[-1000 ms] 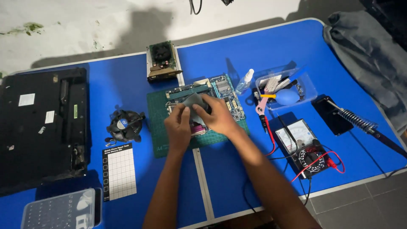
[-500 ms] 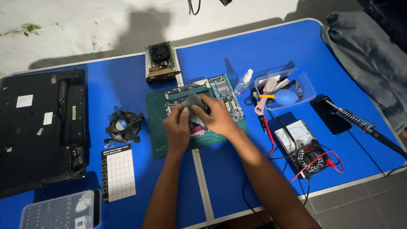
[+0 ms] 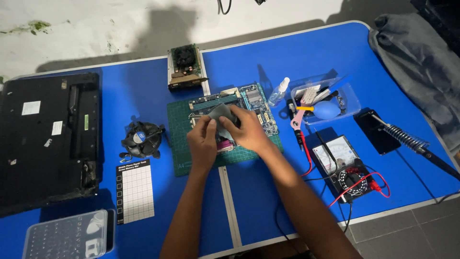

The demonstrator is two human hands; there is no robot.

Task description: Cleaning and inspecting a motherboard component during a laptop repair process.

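Note:
A blue-green motherboard (image 3: 249, 100) lies on a green cutting mat (image 3: 179, 144) in the middle of a blue table (image 3: 268, 196). Both hands are over the board. My left hand (image 3: 202, 140) and my right hand (image 3: 247, 129) together pinch a small grey cloth (image 3: 221, 114) held just above the board's centre. The part of the board beneath the hands is hidden.
A black laptop base (image 3: 48, 139) lies at the left, a round cooler fan (image 3: 142, 139) and a grid card (image 3: 135, 192) beside the mat. A graphics card (image 3: 184, 64) sits behind. At the right are a spray bottle (image 3: 279, 91), tool tray (image 3: 326, 100), multimeter (image 3: 345, 168), phone (image 3: 376, 132) and soldering iron (image 3: 412, 141).
Both hands stay over the motherboard with the grey cloth; they have shifted only slightly. Nothing else on the table has moved.

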